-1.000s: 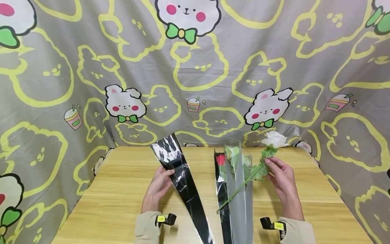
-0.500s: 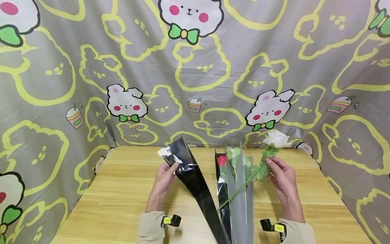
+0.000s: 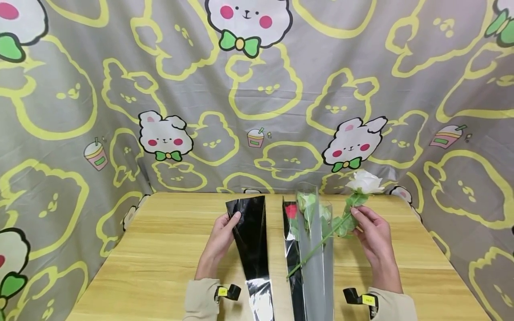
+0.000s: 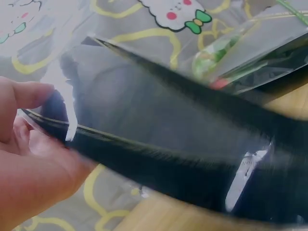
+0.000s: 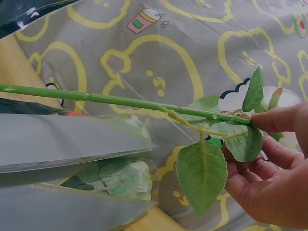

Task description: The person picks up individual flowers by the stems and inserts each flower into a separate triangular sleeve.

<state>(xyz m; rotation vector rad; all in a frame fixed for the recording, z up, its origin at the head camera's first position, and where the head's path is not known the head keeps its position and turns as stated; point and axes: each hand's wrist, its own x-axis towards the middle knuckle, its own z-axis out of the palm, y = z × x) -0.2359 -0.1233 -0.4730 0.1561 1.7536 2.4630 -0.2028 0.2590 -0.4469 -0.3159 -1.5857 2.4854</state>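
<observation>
My left hand [image 3: 221, 234] pinches the wide upper end of a black flower sleeve [image 3: 253, 240], thumb in front and fingers behind. The sleeve tapers toward the table's front edge, and its mouth shows in the left wrist view. My right hand [image 3: 373, 232] holds a white rose [image 3: 364, 182] by its stem, just below the bloom. Its green stem [image 5: 125, 100] slants down to the left, over the wrapped flowers. Toothed leaves [image 5: 201, 175] hang beside my right fingers.
Between my hands lie a red rose [image 3: 291, 211] in a black sleeve [image 3: 297, 285] and pale flowers [image 3: 307, 203] in grey, clear-fronted sleeves [image 3: 319, 276]. A patterned curtain [image 3: 273, 102] rises behind the wooden table [image 3: 160, 249].
My left hand has shifted right with the black sleeve, which has swung from a slant to nearly straight toward me. My right hand and the white rose have stayed almost still.
</observation>
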